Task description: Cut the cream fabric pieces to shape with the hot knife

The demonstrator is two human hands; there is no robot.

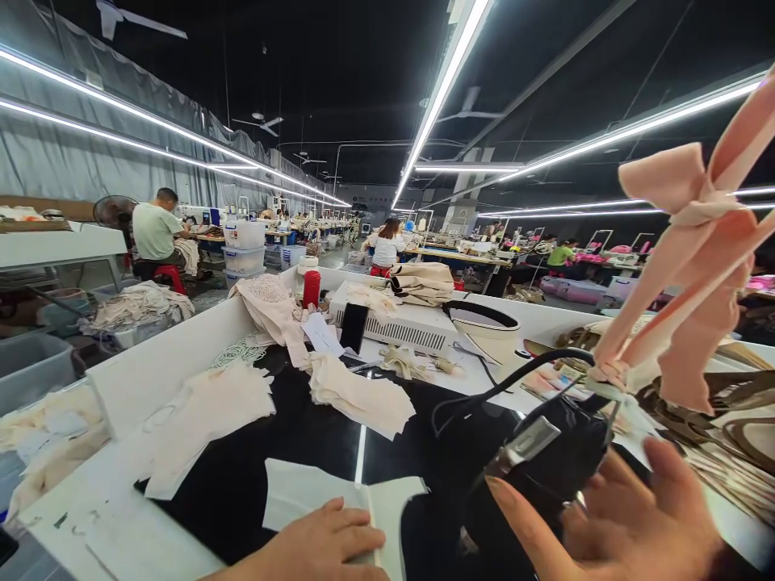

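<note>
My left hand point(324, 545) lies with its fingers stretched out on a pale cut fabric piece point(312, 488), which has a seam or fold down its middle. The cloth rests on a black work surface point(242, 464). At the right, my right hand point(630, 516) is partly blurred, its thumb and fingers spread beside a dark hand tool point(557, 452) with a metal part. That tool hangs from knotted pink cloth strips point(678, 266), with a black cable leading off. Whether my fingertips touch it, I cannot tell.
Beige fabric stacks point(360, 395) and a larger pile point(224, 403) lie ahead and left. Behind stand a white vented box point(403, 327), a red thread spool point(311, 288) and a cream round-rimmed piece point(484, 327). Brown straps point(720, 403) fill the right. Co-workers point(158, 234) sit beyond.
</note>
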